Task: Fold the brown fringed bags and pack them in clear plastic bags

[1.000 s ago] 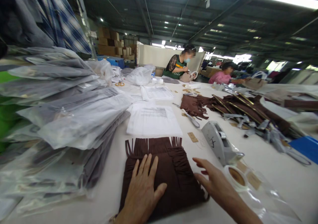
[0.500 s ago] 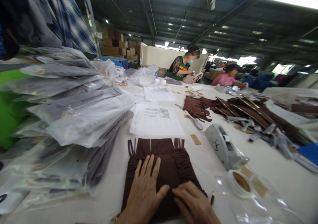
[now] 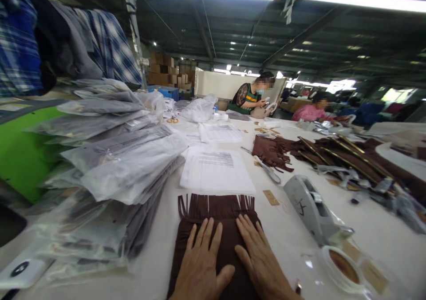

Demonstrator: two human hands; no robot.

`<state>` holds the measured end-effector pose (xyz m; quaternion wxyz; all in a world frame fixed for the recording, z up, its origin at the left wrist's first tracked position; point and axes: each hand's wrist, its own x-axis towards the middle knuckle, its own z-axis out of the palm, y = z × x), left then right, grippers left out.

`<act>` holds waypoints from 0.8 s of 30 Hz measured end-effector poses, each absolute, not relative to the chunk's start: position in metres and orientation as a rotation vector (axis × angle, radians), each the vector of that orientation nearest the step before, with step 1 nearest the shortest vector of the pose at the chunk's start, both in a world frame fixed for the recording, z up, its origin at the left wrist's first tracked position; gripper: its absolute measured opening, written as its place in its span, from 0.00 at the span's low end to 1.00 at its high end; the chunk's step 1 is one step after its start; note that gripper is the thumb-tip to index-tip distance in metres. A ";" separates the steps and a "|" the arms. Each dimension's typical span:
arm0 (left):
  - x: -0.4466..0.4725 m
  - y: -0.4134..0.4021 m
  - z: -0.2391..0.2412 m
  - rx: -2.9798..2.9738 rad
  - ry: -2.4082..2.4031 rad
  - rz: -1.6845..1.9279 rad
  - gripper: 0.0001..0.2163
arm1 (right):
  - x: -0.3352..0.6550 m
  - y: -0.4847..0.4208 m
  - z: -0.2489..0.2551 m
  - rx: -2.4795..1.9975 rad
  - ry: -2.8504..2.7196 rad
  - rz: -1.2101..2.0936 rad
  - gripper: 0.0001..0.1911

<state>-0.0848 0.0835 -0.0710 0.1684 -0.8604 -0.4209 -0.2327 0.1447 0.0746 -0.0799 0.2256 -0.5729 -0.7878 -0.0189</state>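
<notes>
Left of the tape dispenser [image 3: 304, 204], the brown fringed cloth [image 3: 228, 242] lies on the white table [image 3: 153, 266], and the left hand [image 3: 203, 264] and right hand [image 3: 261, 258] rest spread on top, pinching nothing, probably to make it flat.

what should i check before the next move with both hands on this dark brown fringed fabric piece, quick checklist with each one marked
1. Left hand flat on the dark brown fringed fabric piece: ok, fingers lie extended on it.
2. Right hand flat on it too: ok, palm down.
3. Far fringe lying straight: not ok, strips at its left corner splay apart.
4. Near edge of the fabric straight: cannot tell, it is not visible.
5. Grey wedge-shaped tape dispenser clear of the right hand: ok, it stands apart, to the right.
6. Tall stack of translucent plastic bags clear of the left hand: ok, a gap shows between them.
</notes>
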 end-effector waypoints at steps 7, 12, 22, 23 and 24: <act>-0.086 0.088 -0.073 -2.356 -0.881 -0.749 0.36 | 0.142 0.050 -0.089 -1.273 -2.282 -0.415 0.45; -0.085 0.088 -0.082 -2.335 -0.809 -0.717 0.31 | 0.139 0.047 -0.089 -1.157 -2.293 -0.147 0.42; -0.091 0.093 -0.101 -2.303 -0.836 -0.605 0.24 | 0.190 0.080 -0.022 -1.670 -1.886 0.103 0.16; -0.090 0.093 -0.100 -2.303 -0.840 -0.608 0.24 | 0.197 0.088 -0.025 -1.735 -1.919 0.102 0.17; -0.090 0.093 -0.100 -2.300 -0.846 -0.615 0.24 | 0.202 0.095 -0.029 -1.784 -1.958 0.114 0.19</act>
